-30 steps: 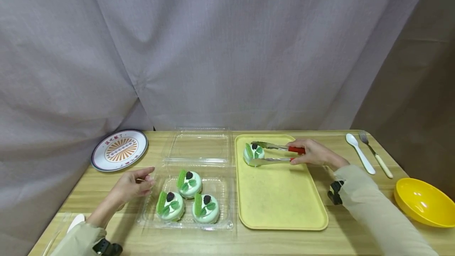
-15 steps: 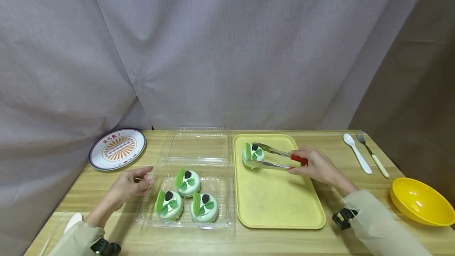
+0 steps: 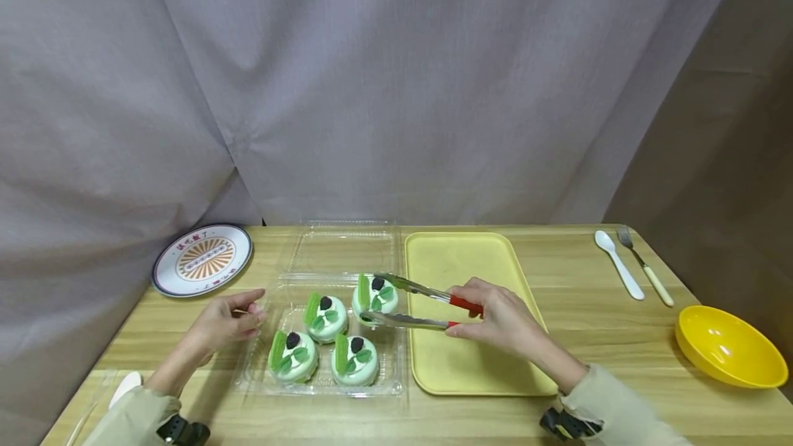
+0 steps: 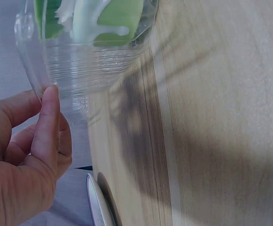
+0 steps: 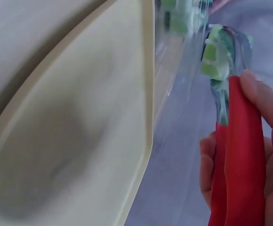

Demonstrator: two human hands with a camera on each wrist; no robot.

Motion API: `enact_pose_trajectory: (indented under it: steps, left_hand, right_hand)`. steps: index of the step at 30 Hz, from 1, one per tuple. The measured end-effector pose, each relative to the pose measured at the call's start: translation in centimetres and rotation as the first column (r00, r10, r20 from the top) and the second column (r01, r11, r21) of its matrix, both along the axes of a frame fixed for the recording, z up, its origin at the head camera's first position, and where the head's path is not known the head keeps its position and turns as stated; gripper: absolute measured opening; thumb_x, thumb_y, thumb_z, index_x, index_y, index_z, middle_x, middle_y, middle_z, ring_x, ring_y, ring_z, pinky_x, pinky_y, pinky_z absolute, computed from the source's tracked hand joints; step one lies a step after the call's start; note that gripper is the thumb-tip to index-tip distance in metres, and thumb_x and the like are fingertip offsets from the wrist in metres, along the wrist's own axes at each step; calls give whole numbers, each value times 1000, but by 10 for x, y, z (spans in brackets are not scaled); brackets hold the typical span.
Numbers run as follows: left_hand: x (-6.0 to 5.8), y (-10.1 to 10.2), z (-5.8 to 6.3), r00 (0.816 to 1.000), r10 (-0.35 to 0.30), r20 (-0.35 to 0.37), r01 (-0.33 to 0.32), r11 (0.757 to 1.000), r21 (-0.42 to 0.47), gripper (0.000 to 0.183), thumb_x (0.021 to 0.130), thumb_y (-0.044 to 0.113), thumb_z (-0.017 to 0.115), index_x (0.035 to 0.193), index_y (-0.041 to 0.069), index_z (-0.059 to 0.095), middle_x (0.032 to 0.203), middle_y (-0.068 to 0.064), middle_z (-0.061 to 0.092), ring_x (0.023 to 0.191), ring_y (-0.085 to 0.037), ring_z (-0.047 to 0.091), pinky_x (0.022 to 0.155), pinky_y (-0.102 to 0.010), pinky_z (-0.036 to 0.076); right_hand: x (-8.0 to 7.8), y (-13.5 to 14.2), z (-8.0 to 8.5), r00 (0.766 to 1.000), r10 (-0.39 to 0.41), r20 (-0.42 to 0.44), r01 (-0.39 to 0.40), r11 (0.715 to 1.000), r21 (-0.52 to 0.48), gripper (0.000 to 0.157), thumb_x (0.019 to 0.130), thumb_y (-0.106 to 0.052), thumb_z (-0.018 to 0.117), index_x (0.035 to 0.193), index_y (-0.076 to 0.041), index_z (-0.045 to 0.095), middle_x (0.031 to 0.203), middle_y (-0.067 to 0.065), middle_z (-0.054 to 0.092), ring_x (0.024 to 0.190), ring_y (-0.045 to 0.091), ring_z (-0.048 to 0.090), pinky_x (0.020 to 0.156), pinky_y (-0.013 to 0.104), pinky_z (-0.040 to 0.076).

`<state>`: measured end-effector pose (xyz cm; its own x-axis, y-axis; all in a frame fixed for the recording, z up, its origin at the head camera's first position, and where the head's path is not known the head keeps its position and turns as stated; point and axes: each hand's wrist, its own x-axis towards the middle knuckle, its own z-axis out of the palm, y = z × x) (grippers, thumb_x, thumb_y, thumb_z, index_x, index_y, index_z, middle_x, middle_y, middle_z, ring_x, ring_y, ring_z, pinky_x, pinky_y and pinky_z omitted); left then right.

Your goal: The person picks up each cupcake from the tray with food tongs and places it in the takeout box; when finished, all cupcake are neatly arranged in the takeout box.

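My right hand (image 3: 498, 315) grips the red handles of metal tongs (image 5: 244, 155). Between the tong tips is a pale green cake (image 3: 375, 301) topped with a dark berry, leaves and a green slice. In the head view it overlaps the back right part of a clear plastic box (image 3: 390, 384). Three matching cakes sit in that box: a middle cake (image 3: 325, 319), a front left cake (image 3: 293, 358) and a front right cake (image 3: 355, 361). At the box's left edge my left hand (image 3: 223, 327) pinches the rim between thumb and fingers (image 4: 49, 127).
A yellow tray (image 3: 483, 363) lies right of the box, whose clear lid (image 3: 347, 246) is folded back. A patterned plate (image 3: 202, 260) is at back left. On the right are a white spoon (image 3: 619, 263), a fork (image 3: 647, 270) and a yellow bowl (image 3: 731, 346).
The right hand and tongs have moved left, carrying the cake from the tray's back left to over the clear box. The left hand has stayed at the box's rim.
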<state>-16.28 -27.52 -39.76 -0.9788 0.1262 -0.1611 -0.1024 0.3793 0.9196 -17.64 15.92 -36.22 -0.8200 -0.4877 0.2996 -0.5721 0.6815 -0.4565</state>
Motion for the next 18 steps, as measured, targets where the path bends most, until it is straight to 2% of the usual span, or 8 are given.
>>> enact_pose_trajectory:
  steps: [6,10,18]
  left_hand:
    - [0,1,0,1000,9,9,-9,1000,-3,60,92,-5,58,141,-20,28,88,4,55,74,1,56,68,-14,60]
    - [1,1,0,1000,7,11,-7,1000,-2,60,92,-5,58,141,-20,28,89,3,55,74,1,56,69,-14,60]
    - [1,1,1,1000,11,20,-11,1000,-7,60,92,-5,58,142,-20,28,90,2,55,75,0,57,70,-15,61]
  right_hand:
    - [7,-18,1,996,-37,-86,49,989,139,46,68,-32,87,108,-15,72,83,-11,58,60,-3,38,47,12,30]
    - [11,-23,4,988,-45,-146,73,978,197,47,66,-35,87,107,-16,72,83,-12,57,57,-3,33,43,13,26]
    - [14,-33,14,982,-61,-181,111,954,280,49,66,-40,87,107,-17,72,78,-12,52,55,2,35,42,15,28]
